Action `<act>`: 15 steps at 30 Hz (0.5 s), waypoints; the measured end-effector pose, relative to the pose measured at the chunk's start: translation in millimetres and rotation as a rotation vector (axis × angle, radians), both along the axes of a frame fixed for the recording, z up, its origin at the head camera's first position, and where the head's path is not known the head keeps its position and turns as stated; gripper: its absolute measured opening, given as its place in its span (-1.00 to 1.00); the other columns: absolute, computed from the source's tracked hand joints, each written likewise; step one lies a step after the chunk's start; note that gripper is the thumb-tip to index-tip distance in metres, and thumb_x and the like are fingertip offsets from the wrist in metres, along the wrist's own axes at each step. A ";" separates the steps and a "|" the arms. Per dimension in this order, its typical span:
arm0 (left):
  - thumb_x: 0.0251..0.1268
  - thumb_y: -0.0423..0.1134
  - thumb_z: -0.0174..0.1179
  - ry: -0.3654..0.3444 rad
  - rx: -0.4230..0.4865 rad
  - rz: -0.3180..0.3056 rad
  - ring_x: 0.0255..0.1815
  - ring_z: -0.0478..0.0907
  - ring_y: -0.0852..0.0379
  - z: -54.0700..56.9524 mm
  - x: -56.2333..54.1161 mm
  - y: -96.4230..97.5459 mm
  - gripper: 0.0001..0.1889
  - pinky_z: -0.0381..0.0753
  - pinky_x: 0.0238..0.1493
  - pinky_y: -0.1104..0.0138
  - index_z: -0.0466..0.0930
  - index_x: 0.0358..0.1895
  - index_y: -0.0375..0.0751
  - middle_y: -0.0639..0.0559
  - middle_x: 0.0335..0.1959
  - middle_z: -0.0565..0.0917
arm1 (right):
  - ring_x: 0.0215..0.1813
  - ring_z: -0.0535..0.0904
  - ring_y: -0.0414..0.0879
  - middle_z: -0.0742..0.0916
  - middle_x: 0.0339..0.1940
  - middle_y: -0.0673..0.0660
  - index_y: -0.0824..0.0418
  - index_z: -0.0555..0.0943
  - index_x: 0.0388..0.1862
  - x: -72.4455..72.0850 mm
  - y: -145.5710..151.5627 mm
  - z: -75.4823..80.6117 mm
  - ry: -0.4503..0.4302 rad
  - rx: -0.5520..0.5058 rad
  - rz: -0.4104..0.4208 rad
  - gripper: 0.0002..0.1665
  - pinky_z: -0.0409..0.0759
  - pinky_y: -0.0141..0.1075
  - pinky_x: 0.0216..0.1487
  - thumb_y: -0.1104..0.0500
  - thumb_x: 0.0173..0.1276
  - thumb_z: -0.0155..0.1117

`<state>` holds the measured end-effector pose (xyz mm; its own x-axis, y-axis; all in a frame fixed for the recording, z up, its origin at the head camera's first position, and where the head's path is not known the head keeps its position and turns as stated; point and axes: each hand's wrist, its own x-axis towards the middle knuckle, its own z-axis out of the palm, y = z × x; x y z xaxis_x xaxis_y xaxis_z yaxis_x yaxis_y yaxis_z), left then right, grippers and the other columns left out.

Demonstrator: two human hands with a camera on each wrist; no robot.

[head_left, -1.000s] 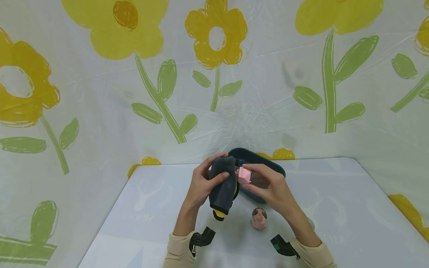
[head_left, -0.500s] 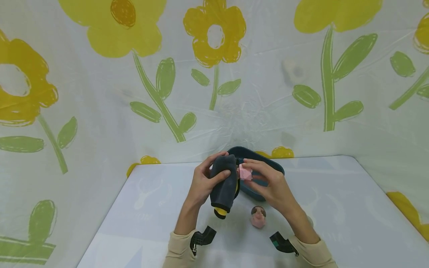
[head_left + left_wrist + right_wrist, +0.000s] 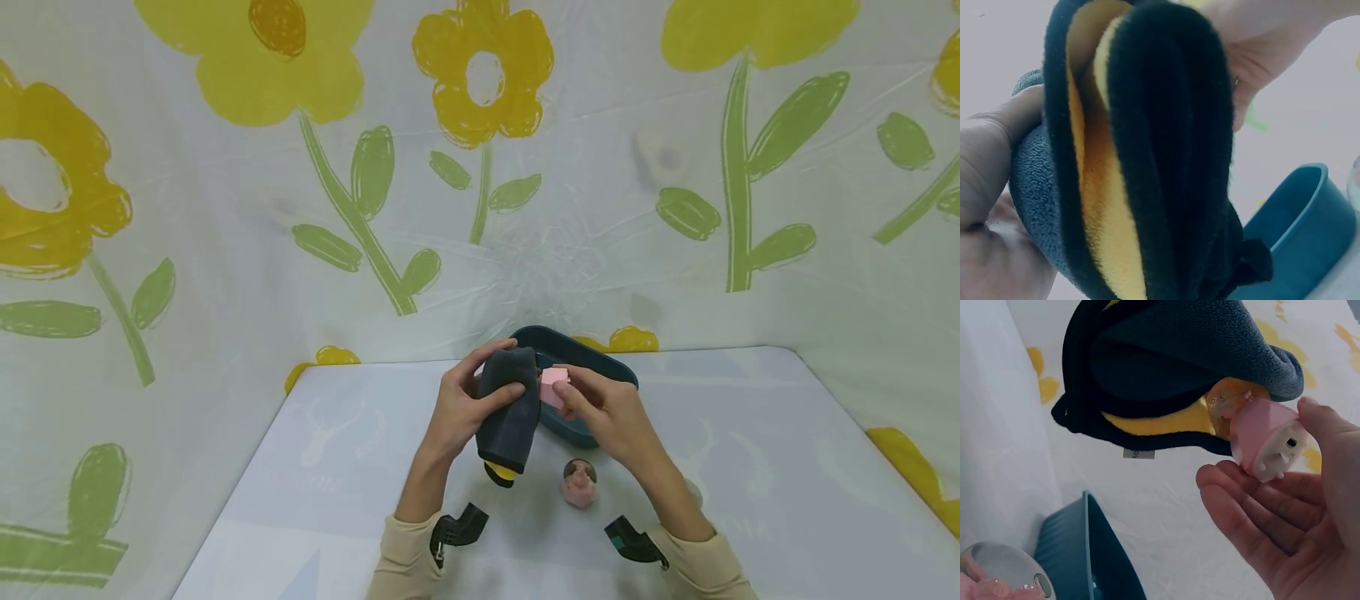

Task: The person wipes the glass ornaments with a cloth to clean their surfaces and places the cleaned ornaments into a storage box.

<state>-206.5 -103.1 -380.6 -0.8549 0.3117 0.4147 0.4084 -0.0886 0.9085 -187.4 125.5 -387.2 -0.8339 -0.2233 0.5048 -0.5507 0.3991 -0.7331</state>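
Observation:
My left hand (image 3: pixel 459 412) grips a folded cloth (image 3: pixel 508 417), dark grey-blue outside and yellow inside with black edging. Its thumb lies across the front of the cloth. My right hand (image 3: pixel 618 412) holds a small globe ornament by its pink base (image 3: pixel 553 385), just right of the cloth. In the right wrist view the clear globe (image 3: pixel 1225 403) of that ornament sits partly in the cloth's fold. The base's white underside (image 3: pixel 1282 453) faces outward, with the thumb at its edge and fingers beneath. The left wrist view shows the cloth's layered edge (image 3: pixel 1172 144), which hides the ornament.
Behind the hands a dark teal plastic bin (image 3: pixel 626 371) stands on the white table (image 3: pixel 337 467). A second pink globe ornament (image 3: pixel 580 487) is on the table in front of the bin. A flower-printed curtain (image 3: pixel 570 167) hangs behind the table.
The pink base has turned in my right hand, and the right thumb now lies over its front. Cloth and left hand have shifted slightly to the right.

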 end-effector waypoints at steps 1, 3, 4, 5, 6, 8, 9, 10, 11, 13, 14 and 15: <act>0.25 -0.33 0.33 -0.006 -0.004 -0.003 -0.25 0.75 -0.01 -0.4 -0.1 1.0 -0.43 0.74 -0.27 0.11 0.46 0.34 0.02 -0.27 -0.02 0.68 | -0.43 0.71 -0.22 0.78 -0.40 0.02 0.18 0.63 0.14 0.0 0.5 0.1 -0.026 -0.003 -0.009 -0.66 0.70 -0.41 -0.30 0.12 0.46 0.21; 0.25 -0.33 0.33 -0.013 -0.005 -0.012 -0.25 0.75 -0.01 -1.5 -0.4 2.6 -0.43 0.74 -0.27 0.10 0.45 0.34 0.00 -0.28 -0.05 0.69 | -0.46 0.69 -0.23 0.77 -0.47 0.01 0.18 0.65 0.11 -0.3 1.5 0.3 -0.062 -0.013 -0.019 -0.67 0.70 -0.38 -0.31 0.09 0.48 0.17; 0.25 -0.33 0.33 -0.013 -0.007 -0.014 -0.25 0.75 -0.01 -2.1 -0.8 3.1 -0.42 0.74 -0.27 0.10 0.45 0.35 -0.02 -0.28 -0.06 0.69 | -0.47 0.68 -0.23 0.77 -0.48 0.01 0.18 0.65 0.11 -0.5 1.9 0.4 -0.076 -0.014 -0.020 -0.67 0.70 -0.37 -0.31 0.08 0.49 0.16; 0.24 -0.33 0.33 -0.011 -0.008 -0.015 -0.26 0.75 -0.01 -2.6 -1.1 3.6 -0.42 0.74 -0.28 0.10 0.45 0.35 -0.04 -0.28 -0.06 0.69 | -0.47 0.68 -0.23 0.76 -0.49 0.01 0.18 0.65 0.11 -0.8 2.3 0.3 -0.081 -0.011 -0.020 -0.67 0.70 -0.37 -0.31 0.07 0.50 0.15; 0.24 -0.34 0.33 -0.010 -0.007 -0.016 -0.26 0.75 0.00 -3.0 -1.3 3.9 -0.42 0.74 -0.28 0.10 0.44 0.35 -0.05 -0.28 -0.07 0.69 | -0.46 0.68 -0.23 0.76 -0.48 0.01 0.18 0.64 0.12 -1.2 2.7 0.1 -0.086 -0.009 -0.021 -0.66 0.70 -0.38 -0.31 0.07 0.50 0.15; 0.24 -0.34 0.33 -0.004 -0.003 -0.017 -0.27 0.75 0.00 -3.3 -1.7 4.3 -0.42 0.74 -0.28 0.11 0.44 0.35 -0.07 -0.29 -0.08 0.69 | -0.45 0.68 -0.23 0.77 -0.45 0.02 0.17 0.63 0.15 -1.7 3.1 -0.1 -0.085 0.000 -0.016 -0.65 0.70 -0.39 -0.30 0.06 0.50 0.14; 0.24 -0.34 0.33 -0.003 -0.001 -0.016 -0.27 0.75 0.01 -3.2 -1.8 4.4 -0.42 0.74 -0.28 0.11 0.44 0.35 -0.07 -0.29 -0.08 0.69 | -0.44 0.69 -0.22 0.77 -0.43 0.03 0.17 0.62 0.16 -2.0 3.0 -0.2 -0.086 0.001 -0.012 -0.64 0.70 -0.40 -0.29 0.06 0.50 0.14; 0.24 -0.33 0.33 -0.003 -0.002 -0.013 -0.27 0.75 0.01 -3.0 -1.8 4.4 -0.42 0.74 -0.28 0.12 0.44 0.35 -0.05 -0.28 -0.08 0.69 | -0.43 0.70 -0.21 0.77 -0.40 0.03 0.15 0.61 0.18 -2.2 2.9 -0.3 -0.086 0.004 -0.008 -0.63 0.70 -0.40 -0.29 0.05 0.50 0.14; 0.24 -0.33 0.33 -0.005 -0.003 -0.010 -0.27 0.75 0.02 -3.0 -2.0 4.3 -0.42 0.74 -0.27 0.13 0.45 0.35 -0.05 -0.28 -0.08 0.69 | -0.42 0.70 -0.21 0.77 -0.38 0.03 0.14 0.60 0.20 -2.5 2.8 -0.6 -0.086 0.007 -0.006 -0.62 0.70 -0.41 -0.28 0.05 0.50 0.14; 0.24 -0.32 0.33 -0.009 -0.012 -0.002 -0.28 0.75 0.02 -2.7 -2.0 4.0 -0.43 0.74 -0.27 0.14 0.45 0.34 -0.05 -0.27 -0.08 0.69 | -0.40 0.71 -0.19 0.77 -0.34 0.04 0.14 0.59 0.22 -3.1 2.5 -1.3 -0.087 0.006 0.005 -0.61 0.70 -0.40 -0.28 0.04 0.50 0.14; 0.24 -0.32 0.34 -0.012 -0.019 0.003 -0.28 0.75 0.03 -2.5 -2.0 3.9 -0.43 0.75 -0.27 0.14 0.45 0.34 -0.06 -0.26 -0.07 0.69 | -0.40 0.71 -0.19 0.77 -0.32 0.04 0.13 0.58 0.22 -3.4 2.3 -1.6 -0.090 0.004 0.010 -0.61 0.70 -0.40 -0.28 0.04 0.50 0.13; 0.24 -0.31 0.34 -0.015 -0.025 0.007 -0.29 0.74 0.03 -2.2 -1.9 3.7 -0.43 0.75 -0.27 0.15 0.46 0.34 -0.05 -0.26 -0.08 0.69 | -0.40 0.71 -0.19 0.76 -0.32 0.04 0.13 0.58 0.22 -3.5 2.1 -1.7 -0.089 0.002 0.012 -0.61 0.71 -0.39 -0.28 0.04 0.50 0.14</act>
<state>-208.4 -99.4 -382.8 -0.8632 0.3157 0.3940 0.3952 -0.0634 0.9164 -190.9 127.6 -388.9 -0.8726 -0.2348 0.4283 -0.4882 0.3940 -0.7787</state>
